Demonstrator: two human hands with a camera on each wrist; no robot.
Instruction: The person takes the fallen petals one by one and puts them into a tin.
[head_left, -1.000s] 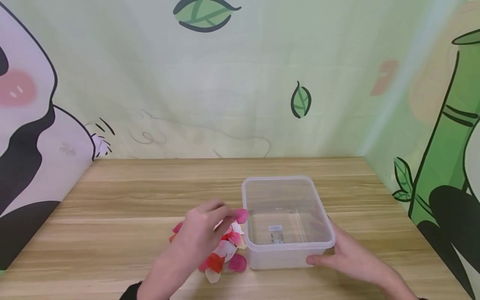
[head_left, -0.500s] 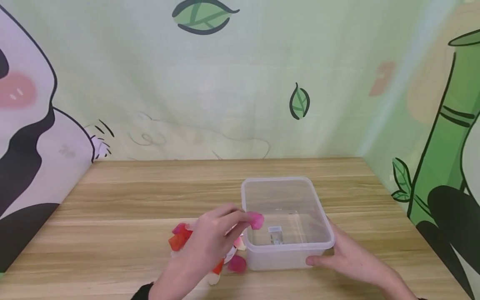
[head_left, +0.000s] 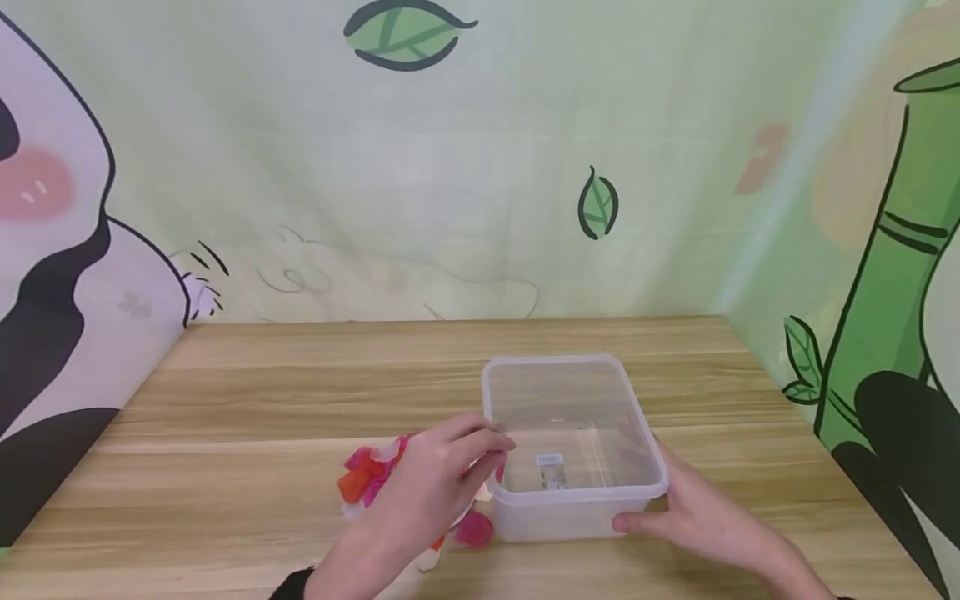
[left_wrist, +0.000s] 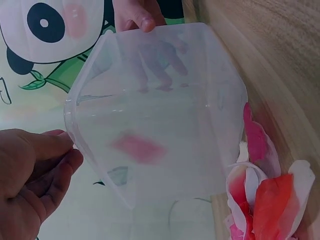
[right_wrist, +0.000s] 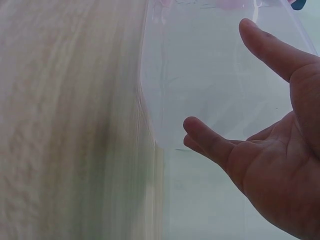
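In the head view, a clear plastic box (head_left: 577, 512) stands on the wooden table, its top uncovered. A pink petal (left_wrist: 140, 148) shows as a blur within the box in the left wrist view, apart from the fingers. My left hand (head_left: 442, 475) is at the box's left rim, its fingers loosely bent with nothing seen between them. Just left of the box lies a pile of red, pink and white artificial petals (head_left: 362, 482), partly hidden by that hand. My right hand (head_left: 701, 504) rests against the box's near right corner, thumb on the front wall and fingers spread along the side.
The wooden table (head_left: 262, 392) meets a printed cloth backdrop (head_left: 450, 167) at the back and both sides. A small pale label (head_left: 550, 459) shows through the box. One dark pink petal (head_left: 474, 529) lies close to the box's front left corner.
My left hand has carried a pink petal rightward over the box rim and let it go; the petal has dropped from the fingertips. The right hand and the box have stayed put.
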